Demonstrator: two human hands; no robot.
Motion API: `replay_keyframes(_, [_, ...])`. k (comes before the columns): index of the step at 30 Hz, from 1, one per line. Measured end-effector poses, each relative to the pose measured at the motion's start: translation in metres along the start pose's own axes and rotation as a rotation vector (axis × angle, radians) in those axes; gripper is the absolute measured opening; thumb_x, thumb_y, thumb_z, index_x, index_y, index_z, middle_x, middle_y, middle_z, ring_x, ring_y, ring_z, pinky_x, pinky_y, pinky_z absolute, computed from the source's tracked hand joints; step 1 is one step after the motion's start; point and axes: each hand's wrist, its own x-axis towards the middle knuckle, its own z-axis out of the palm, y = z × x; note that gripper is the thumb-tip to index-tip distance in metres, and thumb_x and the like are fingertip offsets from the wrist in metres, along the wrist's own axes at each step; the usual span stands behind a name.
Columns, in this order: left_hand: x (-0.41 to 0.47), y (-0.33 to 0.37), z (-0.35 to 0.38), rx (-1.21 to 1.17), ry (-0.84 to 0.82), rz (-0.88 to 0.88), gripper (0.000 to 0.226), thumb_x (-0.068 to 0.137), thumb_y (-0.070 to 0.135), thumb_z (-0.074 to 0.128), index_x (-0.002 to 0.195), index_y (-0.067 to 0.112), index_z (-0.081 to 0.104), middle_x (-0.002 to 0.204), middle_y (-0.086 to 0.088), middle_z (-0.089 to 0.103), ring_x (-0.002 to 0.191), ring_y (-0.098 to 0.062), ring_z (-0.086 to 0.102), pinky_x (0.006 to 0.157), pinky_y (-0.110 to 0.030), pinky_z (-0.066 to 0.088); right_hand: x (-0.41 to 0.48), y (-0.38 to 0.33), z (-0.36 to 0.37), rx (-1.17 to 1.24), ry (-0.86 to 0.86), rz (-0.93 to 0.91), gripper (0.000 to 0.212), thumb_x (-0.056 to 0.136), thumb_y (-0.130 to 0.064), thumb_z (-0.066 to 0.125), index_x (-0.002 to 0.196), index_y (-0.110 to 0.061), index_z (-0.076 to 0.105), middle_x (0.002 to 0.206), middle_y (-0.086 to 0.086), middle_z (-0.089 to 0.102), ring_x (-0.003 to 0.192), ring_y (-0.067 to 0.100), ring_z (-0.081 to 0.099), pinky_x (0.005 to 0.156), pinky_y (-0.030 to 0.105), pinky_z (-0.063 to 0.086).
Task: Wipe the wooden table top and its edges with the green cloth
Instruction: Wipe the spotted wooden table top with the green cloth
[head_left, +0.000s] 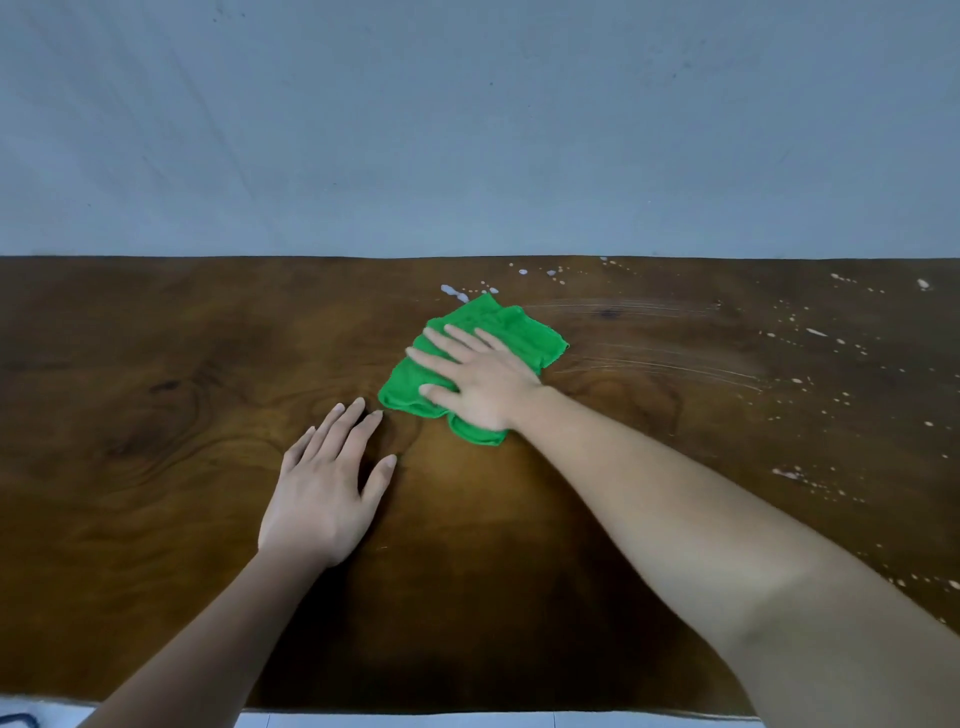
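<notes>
The dark wooden table top (156, 415) fills the lower two thirds of the head view. A folded green cloth (524, 332) lies near its middle, toward the far edge. My right hand (478, 379) presses flat on the cloth, fingers spread and pointing left. My left hand (327, 488) rests flat on the bare wood just left of and nearer than the cloth, holding nothing. White droplets (454, 292) sit just beyond the cloth, and more white specks (810, 332) scatter over the right side. Faint wet streaks (649, 364) run rightward from the cloth.
A plain grey wall (467, 130) rises right behind the table's far edge (260, 256). The near edge (467, 711) shows at the bottom, with pale floor (415, 721) below it.
</notes>
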Motion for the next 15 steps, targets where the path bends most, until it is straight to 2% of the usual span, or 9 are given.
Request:
replay_keyframes(4, [0.000, -0.001, 0.001, -0.009, 0.010, 0.003, 0.079, 0.106, 0.078, 0.007, 0.173, 0.039, 0.023, 0.182, 0.014, 0.011, 0.168, -0.006, -0.002, 0.137, -0.042, 0.007, -0.011, 0.075, -0.012, 0.007, 0.019, 0.178, 0.072, 0.104, -0.080, 0.003, 0.170, -0.052, -0.003, 0.180, -0.009, -0.013, 0.168, 0.021, -0.007, 0.136, 0.055, 0.000])
replay_keyframes(9, [-0.001, -0.001, 0.001, -0.011, 0.023, 0.006, 0.076, 0.108, 0.076, 0.010, 0.173, 0.038, 0.024, 0.182, 0.015, 0.012, 0.168, -0.004, -0.003, 0.137, -0.040, 0.006, -0.028, 0.164, -0.021, 0.048, 0.069, 0.487, 0.074, 0.105, -0.077, 0.006, 0.173, -0.048, 0.002, 0.183, -0.006, -0.007, 0.169, 0.022, -0.004, 0.136, 0.052, 0.002])
replay_keyframes(12, [0.000, -0.001, 0.001, -0.006, 0.023, 0.007, 0.076, 0.107, 0.076, 0.010, 0.172, 0.038, 0.024, 0.182, 0.014, 0.012, 0.168, -0.004, -0.004, 0.137, -0.041, 0.008, -0.025, 0.185, -0.019, 0.108, 0.105, 0.741, 0.075, 0.107, -0.071, 0.011, 0.175, -0.040, 0.005, 0.184, 0.000, -0.004, 0.170, 0.026, -0.004, 0.136, 0.052, 0.002])
replay_keyframes(15, [0.000, -0.001, 0.001, -0.003, 0.019, 0.009, 0.076, 0.108, 0.075, 0.010, 0.173, 0.038, 0.024, 0.182, 0.013, 0.012, 0.168, -0.005, -0.003, 0.137, -0.040, 0.006, -0.002, 0.172, -0.020, 0.127, 0.096, 0.877, 0.076, 0.108, -0.066, 0.009, 0.176, -0.031, 0.000, 0.184, 0.005, -0.008, 0.169, 0.033, -0.006, 0.135, 0.056, 0.001])
